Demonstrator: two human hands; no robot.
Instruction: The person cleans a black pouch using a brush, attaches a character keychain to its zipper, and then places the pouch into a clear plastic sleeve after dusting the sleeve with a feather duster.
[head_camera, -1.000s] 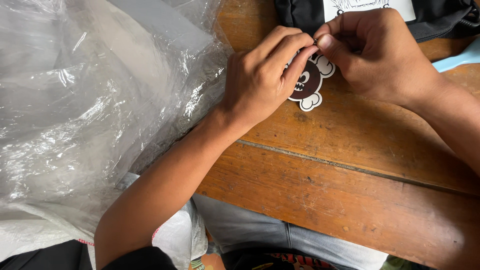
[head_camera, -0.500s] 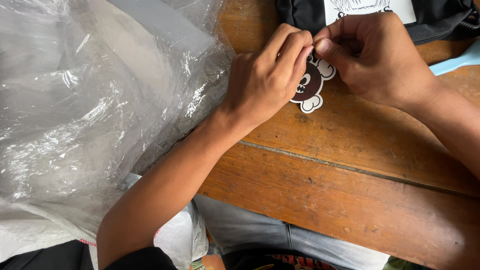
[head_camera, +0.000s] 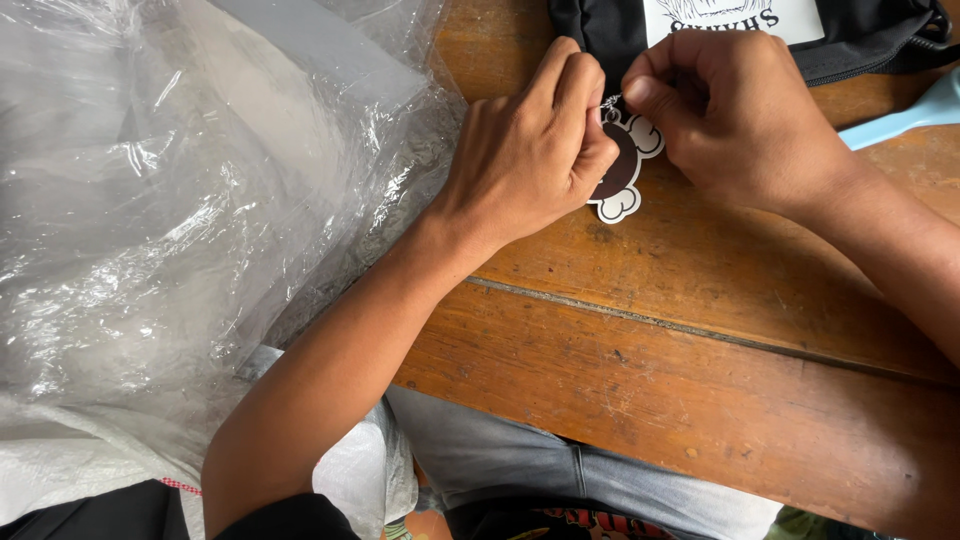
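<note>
A small dark brown and white cartoon-shaped charm (head_camera: 625, 170) lies on the wooden table (head_camera: 700, 330), with a tiny metal ring at its top. My left hand (head_camera: 535, 150) covers its left side, fingertips pinched at the ring. My right hand (head_camera: 740, 115) meets it from the right, thumb and forefinger pinched on the same ring. Both hands work just in front of a black pouch (head_camera: 600, 30) with a white label. Most of the charm is hidden under my fingers.
A large heap of clear plastic bags (head_camera: 190, 200) fills the left half of the view. A light blue plastic object (head_camera: 905, 115) lies at the right edge. A zipper runs along the black pouch. My lap shows below the table's front edge.
Both hands stay pinched at the charm's top; my fingers have shifted only slightly. The charm remains in the same spot.
</note>
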